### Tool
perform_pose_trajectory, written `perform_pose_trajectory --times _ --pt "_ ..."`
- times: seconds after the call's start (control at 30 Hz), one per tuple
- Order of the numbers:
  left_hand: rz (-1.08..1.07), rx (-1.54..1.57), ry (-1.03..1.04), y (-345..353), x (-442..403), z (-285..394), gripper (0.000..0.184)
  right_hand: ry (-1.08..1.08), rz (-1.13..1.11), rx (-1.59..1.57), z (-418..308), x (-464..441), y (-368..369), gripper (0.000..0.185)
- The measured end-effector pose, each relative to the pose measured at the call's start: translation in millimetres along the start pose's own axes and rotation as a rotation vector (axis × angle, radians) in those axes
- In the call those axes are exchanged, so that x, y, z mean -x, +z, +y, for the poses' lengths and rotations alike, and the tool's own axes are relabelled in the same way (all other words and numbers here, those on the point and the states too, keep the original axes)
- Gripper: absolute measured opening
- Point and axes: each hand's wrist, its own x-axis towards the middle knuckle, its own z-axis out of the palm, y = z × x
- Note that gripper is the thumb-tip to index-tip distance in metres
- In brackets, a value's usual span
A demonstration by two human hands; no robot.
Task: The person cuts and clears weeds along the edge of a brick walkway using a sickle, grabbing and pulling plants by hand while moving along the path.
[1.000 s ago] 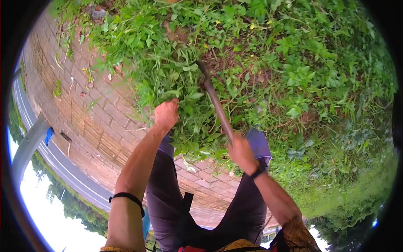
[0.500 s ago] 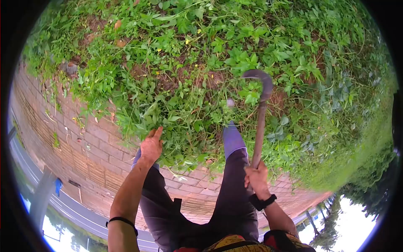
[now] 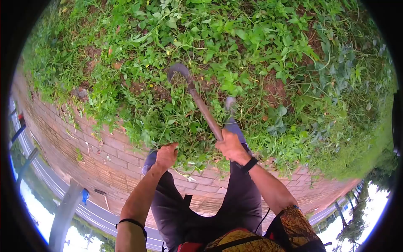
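My right hand is wrapped around the brown handle of a sickle. The sickle's dark, curved blade points away from me and lies among the green weeds. My left hand is at the near edge of the weeds, in front of my left leg. Its fingers are curled in, and whatever may be between them is hidden. The sickle passes to the right of my left hand, apart from it.
My feet stand at the edge of the weeds, the right shoe partly among them. A brick pavement runs beneath me. Behind it are a road and a post with a blue thing on it.
My right hand has swung the sickle leftward, so its blade now lies farther left over the weeds. My left hand has shifted slightly right and down, its fingers more curled. The view has shifted.
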Motion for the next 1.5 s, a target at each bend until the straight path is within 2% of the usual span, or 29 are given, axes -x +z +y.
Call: perform_pose_trajectory --times 0.07,0.13,0.2,0.33,0.4,0.47,0.53,0.63,0.7,0.77,0.83,0.93,1.03,1.17,1.27,1.37,1.5 --pt "-0.015 0.024 0.029 3 -3 9 0.033 -0.213 0.11 0.084 57 14 10 0.027" --pt "-0.036 0.014 0.042 1 -3 26 0.031 0.062 0.067 -0.054 28 67 -22 0.022" --pt "-0.036 -0.01 0.046 1 2 34 0.03 0.194 0.151 -0.039 51 95 -38 0.019" --pt "-0.044 -0.013 0.137 23 2 56 0.029 0.273 0.317 -0.248 127 123 -68 0.018" --pt "0.043 0.028 0.189 21 8 65 0.029 0.327 0.398 -0.375 136 123 -80 0.016" --pt "0.033 0.04 0.158 16 15 71 0.029 0.353 0.451 -0.631 147 111 -89 0.011" --pt "0.029 0.059 0.162 25 22 80 0.029 0.319 0.478 -0.695 159 90 -95 0.011" --pt "0.032 0.018 0.166 30 35 75 0.029 0.295 0.439 -0.702 146 42 -104 0.015" --pt "0.049 0.038 0.163 34 45 70 0.028 0.071 0.385 -0.695 122 22 -98 0.015" --pt "0.02 0.068 0.138 34 50 70 0.028 0.141 0.336 -0.655 68 17 -93 0.016" --pt "0.047 0.055 0.136 34 57 64 0.027 0.088 0.215 -0.643 58 5 -82 0.015" --pt "-0.012 0.051 0.105 26 65 61 0.029 0.033 0.186 -0.458 37 24 -65 0.015" --pt "-0.036 0.029 0.106 21 74 63 0.029 0.117 0.16 -0.294 47 62 -57 0.019" --pt "-0.028 -0.004 0.105 9 79 62 0.025 0.245 0.198 -0.463 102 120 -39 0.018" --pt "-0.01 -0.013 0.171 4 80 64 0.024 0.267 0.309 -0.573 144 156 -32 0.015" --pt "-0.01 -0.041 0.231 3 82 69 0.023 0.408 0.434 -0.669 165 164 -45 0.017" --pt "0.005 -0.11 0.227 -5 79 93 0.022 0.371 0.415 -0.709 170 133 -88 0.015"
